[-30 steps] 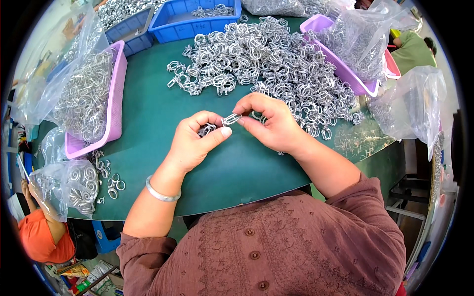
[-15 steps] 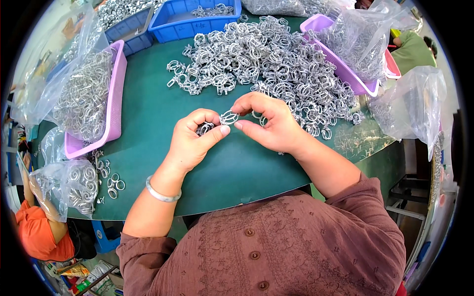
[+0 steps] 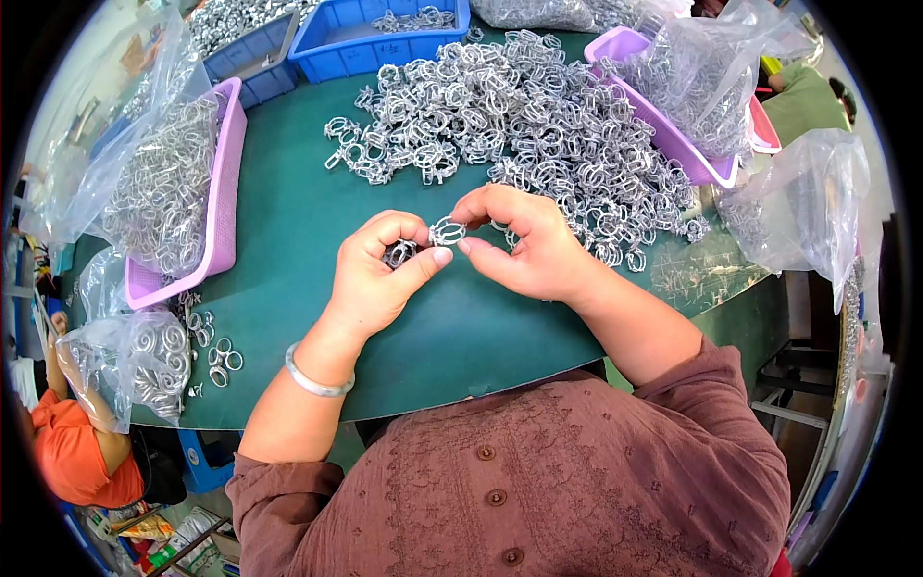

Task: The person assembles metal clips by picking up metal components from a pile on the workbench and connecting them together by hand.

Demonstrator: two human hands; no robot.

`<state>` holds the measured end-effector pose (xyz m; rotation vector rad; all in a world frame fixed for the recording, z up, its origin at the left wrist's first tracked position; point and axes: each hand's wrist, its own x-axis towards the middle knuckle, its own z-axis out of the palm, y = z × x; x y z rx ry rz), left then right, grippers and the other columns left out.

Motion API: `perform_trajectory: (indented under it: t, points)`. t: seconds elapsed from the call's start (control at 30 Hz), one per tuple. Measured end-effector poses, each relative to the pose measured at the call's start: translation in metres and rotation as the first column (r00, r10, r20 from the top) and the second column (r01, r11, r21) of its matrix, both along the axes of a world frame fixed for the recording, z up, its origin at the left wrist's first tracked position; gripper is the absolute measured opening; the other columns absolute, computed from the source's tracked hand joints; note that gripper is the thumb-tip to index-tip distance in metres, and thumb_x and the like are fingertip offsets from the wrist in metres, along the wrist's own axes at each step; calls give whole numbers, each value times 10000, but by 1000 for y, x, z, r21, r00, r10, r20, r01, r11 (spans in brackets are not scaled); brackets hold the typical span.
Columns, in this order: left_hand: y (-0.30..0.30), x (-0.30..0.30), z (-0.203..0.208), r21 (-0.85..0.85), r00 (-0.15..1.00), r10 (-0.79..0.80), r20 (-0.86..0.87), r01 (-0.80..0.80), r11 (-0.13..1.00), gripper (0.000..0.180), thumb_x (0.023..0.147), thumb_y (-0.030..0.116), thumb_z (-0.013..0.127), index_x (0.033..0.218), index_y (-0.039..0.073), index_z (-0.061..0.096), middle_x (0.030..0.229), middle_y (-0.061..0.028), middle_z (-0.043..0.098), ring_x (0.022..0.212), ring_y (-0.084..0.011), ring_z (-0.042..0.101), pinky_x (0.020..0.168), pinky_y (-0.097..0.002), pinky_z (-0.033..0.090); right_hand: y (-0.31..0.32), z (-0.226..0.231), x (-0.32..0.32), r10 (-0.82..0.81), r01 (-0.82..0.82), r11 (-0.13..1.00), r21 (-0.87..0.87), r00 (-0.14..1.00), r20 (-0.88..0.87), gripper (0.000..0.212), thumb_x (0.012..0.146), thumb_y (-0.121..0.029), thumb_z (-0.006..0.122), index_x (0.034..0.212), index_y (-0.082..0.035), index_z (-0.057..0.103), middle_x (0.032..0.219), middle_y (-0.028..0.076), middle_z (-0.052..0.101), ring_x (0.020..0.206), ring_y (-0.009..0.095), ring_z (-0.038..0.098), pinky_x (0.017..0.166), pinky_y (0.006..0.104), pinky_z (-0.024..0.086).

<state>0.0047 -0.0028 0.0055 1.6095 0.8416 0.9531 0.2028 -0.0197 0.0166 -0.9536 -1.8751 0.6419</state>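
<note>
Between my two hands is a small silver metal ring piece [image 3: 447,231] made of open loops. My left hand [image 3: 377,269] pinches its left side with thumb and forefinger; more ring pieces [image 3: 399,253] are tucked in its curled fingers. From the other side, the thumb and forefinger of my right hand [image 3: 532,240] close on the same piece at its right edge. Another bit of silver metal shows inside the right palm, partly hidden. Beyond my hands a big heap of like silver ring pieces [image 3: 519,115] covers the green table [image 3: 288,212].
At left stands a lilac basket [image 3: 226,183] of metal pieces in plastic, with a bag of silver spirals [image 3: 162,361] and loose rings [image 3: 223,361] nearer. Blue bins [image 3: 370,38] stand at the back, another lilac basket [image 3: 673,154] at right. A person in orange [image 3: 82,447] sits at left.
Both hands stay nearly in place. The held ring piece has shifted very slightly, and the right fingers have dropped a little. At far left, the other person's arm has moved.
</note>
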Motion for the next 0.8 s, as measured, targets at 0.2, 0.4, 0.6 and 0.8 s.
perform_trajectory:
  t: [0.2,0.4,0.6,0.8]
  points:
    - [-1,1,1,21,1000,2,-17,-2,1000,131,747,23,689,820,35,582,855,11,556,734,-49,487,651,-195,402,-1,0,0,-6,6,999,-32,1000,-8,191,730,-68,642,908,-28,585,843,78,607,740,158,607,481,248,459]
    - [-1,1,0,5,1000,6,-23,-6,1000,129,749,25,688,823,35,583,855,11,557,727,-49,482,645,-195,397,-1,0,0,-6,6,999,-54,1000,-14,187,736,-78,651,905,-32,587,838,72,607,732,148,603,482,246,459]
    - [0,0,0,45,1000,4,-27,-3,999,126,757,34,686,829,32,583,848,15,556,716,-45,477,632,-192,392,-1,-1,0,-4,3,999,-52,1000,-21,173,739,-84,653,892,-33,590,825,68,610,718,144,604,479,246,458]
    - [0,1,-1,48,1000,16,-15,-15,999,108,788,68,669,847,27,589,805,20,554,670,-31,459,584,-179,375,-1,-1,-1,11,-32,981,-190,994,-110,156,761,-97,650,878,-9,595,788,59,617,686,118,594,579,241,478]
